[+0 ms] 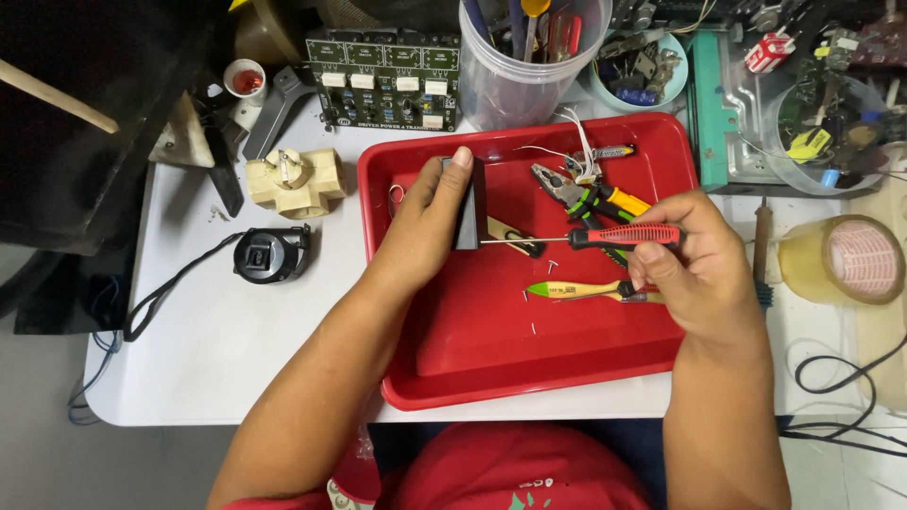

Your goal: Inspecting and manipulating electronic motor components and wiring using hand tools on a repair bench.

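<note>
On the white table (227, 349), well left of the red plastic tray (529, 368), lie a small round black camera-like device with a cord (269, 253) and, above it, a cream plastic multi-way plug adaptor (295, 179). A green circuit board (383, 80) stands beyond the tray's far left corner.

Over the left part of the tray, the left hand (423, 227) holds a small black rectangular box, likely a power adaptor (468, 206), upright on edge; the fingers are clamped round it, thumb on its top. The tip of a thin metal shaft meets the box's right face. That shaft belongs to a red-and-black-handled screwdriver (619, 236), lying level across the tray's middle, with the right hand (694, 269) at the tray's right edge, its fingers closed tightly round the grip.

By the look of it, the step in hand is working a screw or seam in the box's side. The next move would call for steady pressure along the shaft, the left hand bracing the box against slipping.

Behind the screwdriver in the tray rest pliers with green-and-yellow handles (586, 194); nearer the person lies a yellow-handled tool with a green tip (576, 290). A clear plastic cup of tools (529, 57) stands beyond the tray's far edge, and a roll of clear tape (846, 260) sits right of the tray.
</note>
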